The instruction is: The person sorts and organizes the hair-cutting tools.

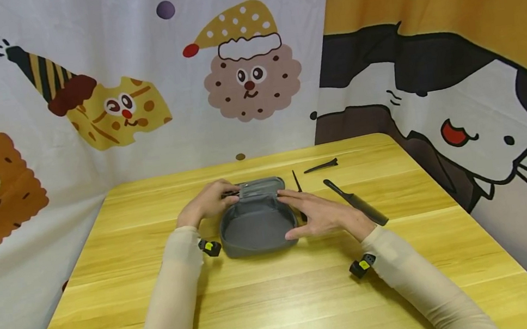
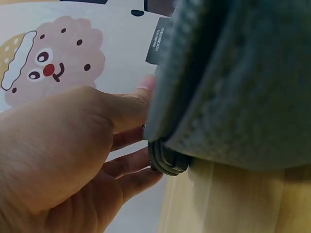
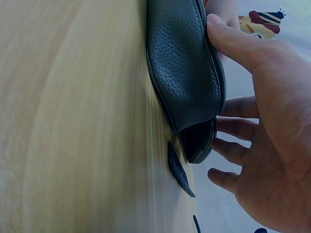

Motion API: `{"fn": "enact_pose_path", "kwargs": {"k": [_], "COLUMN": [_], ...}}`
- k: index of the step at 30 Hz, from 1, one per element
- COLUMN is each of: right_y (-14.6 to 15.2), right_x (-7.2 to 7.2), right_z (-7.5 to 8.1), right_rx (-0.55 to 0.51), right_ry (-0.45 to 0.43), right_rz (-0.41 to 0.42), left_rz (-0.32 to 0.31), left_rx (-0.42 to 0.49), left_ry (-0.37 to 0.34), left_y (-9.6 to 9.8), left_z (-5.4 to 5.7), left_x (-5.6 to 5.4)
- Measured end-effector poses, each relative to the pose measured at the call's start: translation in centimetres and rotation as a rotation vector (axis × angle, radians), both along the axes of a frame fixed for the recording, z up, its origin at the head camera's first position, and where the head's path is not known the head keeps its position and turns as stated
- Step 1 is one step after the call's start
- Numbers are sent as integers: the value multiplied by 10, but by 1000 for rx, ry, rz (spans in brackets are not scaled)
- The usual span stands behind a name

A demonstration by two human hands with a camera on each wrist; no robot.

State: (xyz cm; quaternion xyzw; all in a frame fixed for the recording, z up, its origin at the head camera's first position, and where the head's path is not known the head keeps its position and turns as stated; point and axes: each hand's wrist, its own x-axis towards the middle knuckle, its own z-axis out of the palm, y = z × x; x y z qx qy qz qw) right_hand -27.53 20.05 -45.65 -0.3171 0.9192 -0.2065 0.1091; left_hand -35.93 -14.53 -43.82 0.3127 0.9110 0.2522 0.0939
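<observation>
A grey zip pouch stands on the table with its lid folded back, and its inside is bare. At the lid's left edge, my left hand grips the pouch between thumb and fingers; a small dark item shows beside the fingertips, its kind unclear. In the left wrist view the fingers reach behind the zipped edge, near a dark label. My right hand lies along the right side, fingers mostly straight at the lid hinge, thumb touching the rim.
Right of the pouch lies a black comb with a handle. Behind it is a black hair clip. A slim black item lies close to the right hand, partly hidden. A cartoon-printed curtain hangs behind the wooden table.
</observation>
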Motion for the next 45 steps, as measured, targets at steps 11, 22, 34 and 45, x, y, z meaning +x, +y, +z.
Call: {"fn": "enact_pose_path", "kwargs": {"k": [11,22,34,45], "right_y": [0,0,0,0], "right_x": [-1,-2,-3,-2], "right_z": [0,-1,-3,-3], "right_rx": [0,3,3,-3], "right_ry": [-19,-10,-16,-26], "right_rz": [-12,-5,-4,-7], "left_rz": [8,-1,13,17], "left_rx": [54,65,91,115], "left_ry": [-26,-31,-33,-33], "left_y": [0,3,4,3], "left_z": [-4,-3,-8,-13], "left_x": [-3,-4,-6,-7]}}
